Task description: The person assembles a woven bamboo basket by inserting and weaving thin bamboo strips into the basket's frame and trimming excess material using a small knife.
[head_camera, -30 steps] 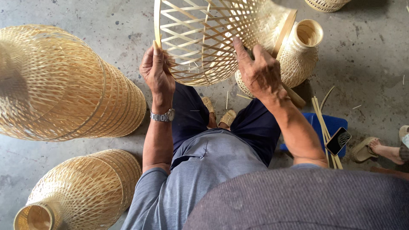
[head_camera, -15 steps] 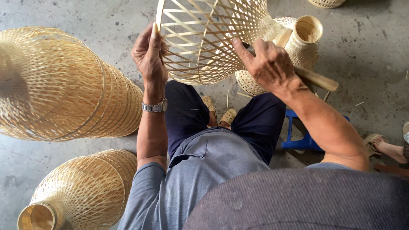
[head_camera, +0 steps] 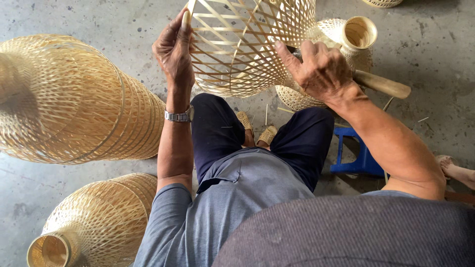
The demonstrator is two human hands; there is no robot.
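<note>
four woven bamboo pieces in full view: one open-lattice basket (head_camera: pixel 247 47) held up between the hands; one large finished basket (head_camera: pixel 69 101) lying on its side out beyond the left hand; one necked basket (head_camera: pixel 94 227) below the left elbow; one necked basket (head_camera: pixel 346 42) just behind the right hand; the edge of a fifth shows at the top border. one blue stool (head_camera: pixel 354 155) under the right forearm, one wristwatch (head_camera: pixel 179 116) on the left wrist, two woven sandals (head_camera: pixel 257 129) between the knees. ground: bare grey concrete floor (head_camera: pixel 425 54), with loose bamboo slivers. left hand (head_camera: pixel 174 49) fingers extended upward, pressed flat to the lattice rim; right hand (head_camera: pixel 321 69) curled on the opposite side, gripping a wooden-handled tool (head_camera: pixel 381 84) against the weave. another person's foot (head_camera: pixel 457 170) lies beyond the right elbow.
</note>
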